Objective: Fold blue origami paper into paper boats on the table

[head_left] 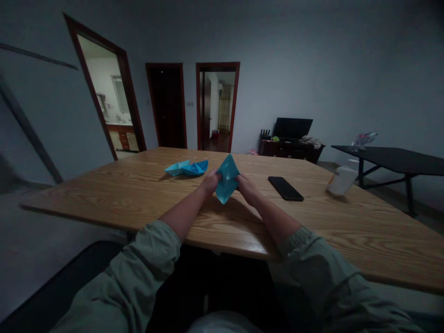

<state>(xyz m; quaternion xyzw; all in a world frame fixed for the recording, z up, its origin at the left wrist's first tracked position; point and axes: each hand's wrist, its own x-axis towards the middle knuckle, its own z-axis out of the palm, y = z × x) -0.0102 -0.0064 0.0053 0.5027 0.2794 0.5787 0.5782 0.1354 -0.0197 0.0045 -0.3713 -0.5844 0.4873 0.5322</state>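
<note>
A light blue folded paper boat (227, 179) is held up above the wooden table (145, 199), its pointed ends facing up and down. My left hand (210, 181) grips its left side, and my right hand (245, 186) grips the right side. Fingers of both hands are partly hidden behind the paper. Beyond my left hand, two more folded paper boats rest on the table close together, a pale blue boat (176, 168) and a darker blue boat (196, 168).
A black phone (285, 188) lies right of my hands. Farther right stands a white pump bottle (342, 179). Behind the table are a television (293, 128) on a dark cabinet and several doorways. A black table (395, 159) stands at the right.
</note>
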